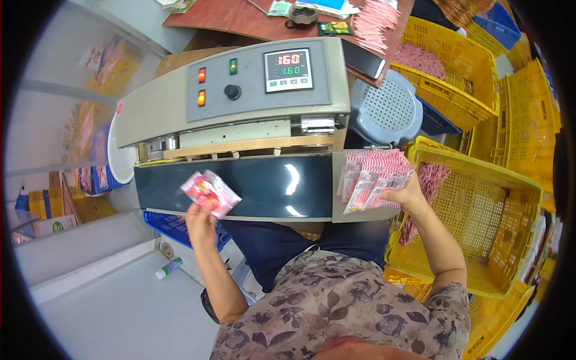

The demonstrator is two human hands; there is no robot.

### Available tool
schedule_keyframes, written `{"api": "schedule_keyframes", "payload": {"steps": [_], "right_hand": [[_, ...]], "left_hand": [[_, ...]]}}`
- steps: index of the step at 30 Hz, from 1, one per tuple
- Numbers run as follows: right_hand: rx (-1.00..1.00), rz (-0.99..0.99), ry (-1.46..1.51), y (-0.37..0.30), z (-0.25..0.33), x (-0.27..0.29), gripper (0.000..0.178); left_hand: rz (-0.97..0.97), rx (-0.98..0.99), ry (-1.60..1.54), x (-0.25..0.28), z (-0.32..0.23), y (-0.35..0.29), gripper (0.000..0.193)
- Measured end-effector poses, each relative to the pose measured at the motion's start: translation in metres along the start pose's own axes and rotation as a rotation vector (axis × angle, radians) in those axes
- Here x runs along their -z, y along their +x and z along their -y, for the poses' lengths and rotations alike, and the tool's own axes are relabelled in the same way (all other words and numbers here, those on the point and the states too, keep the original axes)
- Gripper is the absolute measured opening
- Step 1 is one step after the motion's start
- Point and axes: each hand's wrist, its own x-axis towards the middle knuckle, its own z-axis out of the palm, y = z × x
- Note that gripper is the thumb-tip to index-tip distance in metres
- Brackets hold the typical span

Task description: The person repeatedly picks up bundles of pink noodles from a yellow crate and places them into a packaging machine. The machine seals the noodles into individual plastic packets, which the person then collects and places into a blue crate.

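My left hand holds up a small red-and-white packet in front of the dark conveyor belt of a grey sealing machine. At the belt's right end, my right hand grips a fanned stack of pink-and-white packets. The machine's panel carries lamps, a knob and a lit digital display. A yellow crate with a few pink packets sits just right of my right hand.
More yellow crates with pink packets stand at the back right, beside a grey perforated stool. A wooden board behind the machine carries loose packets. A blue crate and a small bottle lie on the floor at left.
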Motion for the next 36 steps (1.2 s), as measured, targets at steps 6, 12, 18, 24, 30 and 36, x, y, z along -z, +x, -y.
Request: {"api": "schedule_keyframes", "payload": {"steps": [6, 12, 18, 24, 30, 36], "right_hand": [[-0.005, -0.101, 0.004, -0.02, 0.01, 0.012, 0.071], [0.068, -0.183, 0.055, -0.041, 0.018, 0.026, 0.069], [0.118, -0.112, 0.01, -0.028, 0.009, 0.022, 0.07], [0.118, -0.048, 0.127, -0.01, -0.004, 0.008, 0.07], [0.142, -0.11, 0.147, -0.01, -0.009, 0.004, 0.067], [0.178, -0.099, 0.022, -0.008, -0.018, 0.013, 0.067]], "left_hand": [[0.816, 0.3, 0.281, -0.125, 0.052, -0.059, 0.023], [0.944, 0.313, 0.286, -0.188, 0.072, -0.06, 0.021], [0.854, 0.334, 0.295, -0.201, 0.078, -0.058, 0.017], [0.906, 0.335, 0.114, -0.205, 0.081, -0.063, 0.018], [0.827, 0.373, 0.11, -0.202, 0.079, -0.057, 0.015], [0.655, 0.27, 0.161, -0.188, 0.069, -0.044, 0.01]]}}
